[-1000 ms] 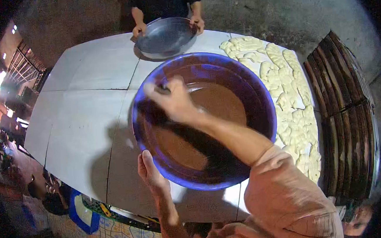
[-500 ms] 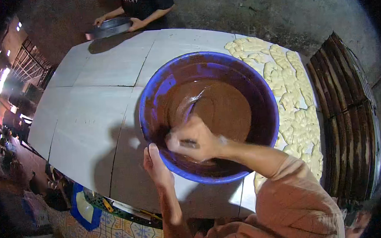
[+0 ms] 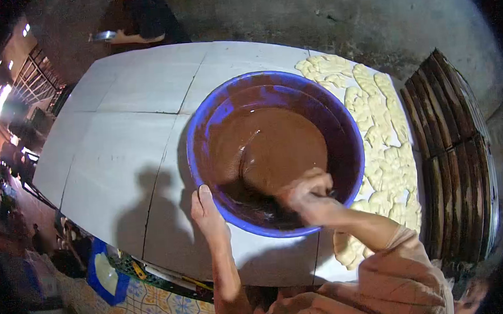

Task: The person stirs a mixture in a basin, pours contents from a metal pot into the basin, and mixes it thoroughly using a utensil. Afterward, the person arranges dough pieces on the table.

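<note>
A large blue plastic basin (image 3: 192,160) holds thick brown batter (image 3: 279,141), with a curved groove in its surface. At the basin's near left rim, my left hand (image 3: 210,214) is closed on the edge, thumb on top. Over the near right part of the inside is my right hand (image 3: 311,199), blurred by motion. Its fingers are wrapped round a dark-handled stirring tool, of which only the handle end shows; the working end is hidden by the hand and batter.
Pale yellow dough pieces (image 3: 382,131) cover the right side of the white tiled table (image 3: 112,137). Dark ridged metal trays (image 3: 456,162) stand right of it. Across the far edge, a person in dark clothes (image 3: 145,19) holds a metal pan (image 3: 104,36). A blue-edged container (image 3: 106,278) is lower left.
My right hand has swept rightward and slightly nearer through the basin. My left hand stays on the rim. The other person has moved left and away from the table with the pan.
</note>
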Demonstrator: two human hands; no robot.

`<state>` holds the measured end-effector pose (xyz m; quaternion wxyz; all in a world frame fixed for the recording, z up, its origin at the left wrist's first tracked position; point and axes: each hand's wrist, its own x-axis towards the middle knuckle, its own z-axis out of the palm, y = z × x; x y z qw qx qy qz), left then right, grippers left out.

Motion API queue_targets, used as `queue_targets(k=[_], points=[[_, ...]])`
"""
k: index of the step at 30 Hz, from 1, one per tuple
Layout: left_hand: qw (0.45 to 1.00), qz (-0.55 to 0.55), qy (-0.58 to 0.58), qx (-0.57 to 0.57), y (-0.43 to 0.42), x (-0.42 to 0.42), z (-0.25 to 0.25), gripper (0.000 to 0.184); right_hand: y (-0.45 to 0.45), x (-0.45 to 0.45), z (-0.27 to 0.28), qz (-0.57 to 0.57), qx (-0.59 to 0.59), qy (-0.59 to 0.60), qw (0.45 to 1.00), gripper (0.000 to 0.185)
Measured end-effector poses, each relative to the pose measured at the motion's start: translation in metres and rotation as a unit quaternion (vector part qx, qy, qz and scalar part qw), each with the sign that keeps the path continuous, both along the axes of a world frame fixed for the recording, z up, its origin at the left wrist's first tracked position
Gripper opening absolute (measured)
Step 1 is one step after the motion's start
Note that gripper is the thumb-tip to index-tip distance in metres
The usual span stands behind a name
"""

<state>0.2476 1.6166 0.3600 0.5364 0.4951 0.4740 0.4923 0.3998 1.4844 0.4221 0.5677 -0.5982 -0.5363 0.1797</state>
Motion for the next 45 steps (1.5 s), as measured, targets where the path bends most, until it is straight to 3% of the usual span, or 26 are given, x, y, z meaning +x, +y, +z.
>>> queue_targets(k=[3, 8, 14, 15, 16, 17, 18, 19, 20, 22, 25, 26, 27, 28, 30, 32, 33, 34, 36, 39, 40, 41, 42, 43, 44, 45], points=[[0.996, -0.029, -0.073, -0.039, 0.003, 0.000, -0.006, 0.030, -0.002, 0.073, 0.021, -0.280, 0.069, 0.142, 0.947, 0.037], [0.998, -0.030, -0.042, -0.034, -0.002, 0.004, 0.015, 0.027, 0.130, 0.157, 0.010, -0.304, 0.100, -0.001, 0.947, 0.040], [0.997, -0.011, -0.064, -0.037, 0.006, 0.002, -0.010, 0.028, 0.096, -0.018, 0.038, 0.139, 0.058, -0.176, 0.973, 0.021], [0.999, 0.007, -0.029, -0.031, 0.005, 0.001, -0.009, 0.028, 0.066, -0.016, 0.053, 0.253, -0.082, -0.152, 0.952, 0.021], [0.998, -0.028, 0.045, -0.045, -0.001, 0.000, 0.022, 0.030, 0.049, 0.002, 0.045, 0.096, 0.004, -0.366, 0.926, 0.022], [0.999, -0.011, -0.009, -0.035, 0.002, 0.000, 0.004, 0.031, 0.038, 0.022, 0.035, 0.000, 0.003, -0.269, 0.963, 0.023], [0.998, -0.002, -0.056, -0.041, -0.001, 0.001, 0.002, 0.030, 0.043, 0.045, 0.037, -0.072, -0.022, 0.086, 0.993, 0.025], [0.994, 0.000, -0.103, -0.044, 0.000, 0.003, 0.002, 0.030, 0.057, 0.083, 0.035, -0.109, -0.024, 0.192, 0.975, 0.029], [0.993, -0.010, -0.107, -0.046, 0.002, 0.002, -0.003, 0.028, 0.078, 0.118, 0.031, -0.113, -0.040, 0.220, 0.968, 0.034], [0.999, 0.016, -0.025, -0.027, -0.005, 0.005, 0.012, 0.029, 0.123, 0.125, 0.017, -0.251, 0.066, -0.051, 0.964, 0.033], [1.000, -0.028, 0.003, -0.009, 0.000, 0.002, 0.010, 0.030, 0.143, 0.038, 0.018, -0.085, 0.049, -0.099, 0.990, 0.017], [0.998, -0.032, 0.047, 0.031, -0.002, 0.001, 0.019, 0.030, 0.138, 0.023, -0.002, 0.082, 0.131, -0.179, 0.972, 0.012], [0.993, -0.035, 0.090, 0.070, -0.002, -0.001, 0.023, 0.030, 0.108, -0.006, 0.025, 0.141, 0.125, -0.159, 0.969, 0.015], [0.997, -0.055, -0.054, -0.029, 0.003, -0.002, 0.002, 0.028, 0.087, -0.005, 0.028, 0.192, 0.002, -0.149, 0.970, 0.021], [0.999, -0.044, 0.005, -0.024, -0.002, -0.001, 0.021, 0.026, 0.063, 0.007, 0.052, 0.013, -0.018, 0.087, 0.996, 0.031], [0.997, -0.065, 0.041, -0.018, 0.003, -0.008, 0.012, 0.025, 0.068, 0.035, 0.068, -0.222, 0.077, 0.280, 0.931, 0.043], [0.998, -0.055, 0.017, -0.015, 0.004, -0.005, 0.015, 0.027, 0.069, 0.096, 0.046, -0.204, 0.128, 0.110, 0.964, 0.045], [0.999, -0.046, -0.006, -0.012, 0.002, 0.000, 0.022, 0.031, 0.080, 0.114, 0.064, -0.251, 0.113, 0.186, 0.943, 0.047], [0.997, -0.079, -0.015, -0.003, 0.005, -0.001, 0.021, 0.041, 0.110, 0.171, 0.065, -0.296, 0.168, 0.036, 0.940, 0.047], [0.994, -0.104, -0.029, -0.001, 0.009, -0.001, 0.018, 0.040, 0.172, 0.214, 0.061, -0.348, 0.133, 0.116, 0.921, 0.053], [0.994, -0.108, 0.026, -0.014, 0.010, -0.002, 0.030, 0.042, 0.198, 0.229, 0.049, -0.371, 0.093, 0.022, 0.924, 0.036], [0.992, -0.119, 0.038, -0.016, 0.012, -0.003, 0.037, 0.042, 0.233, 0.239, 0.031, -0.338, 0.129, -0.271, 0.892, 0.018], [0.990, -0.131, 0.051, -0.018, 0.014, -0.004, 0.042, 0.042, 0.268, 0.248, 0.014, -0.326, 0.205, -0.527, 0.758, 0.033], [0.987, -0.145, 0.065, -0.022, 0.015, -0.004, 0.043, 0.042, 0.283, 0.208, 0.020, -0.214, 0.102, -0.406, 0.883, 0.036], [0.991, -0.127, 0.037, -0.020, 0.013, -0.003, 0.036, 0.041, 0.297, 0.157, 0.038, -0.185, -0.040, -0.060, 0.980, 0.042], [0.990, -0.130, 0.042, -0.029, 0.013, -0.003, 0.038, 0.041, 0.313, 0.127, 0.035, -0.091, -0.005, -0.026, 0.995, 0.049]])
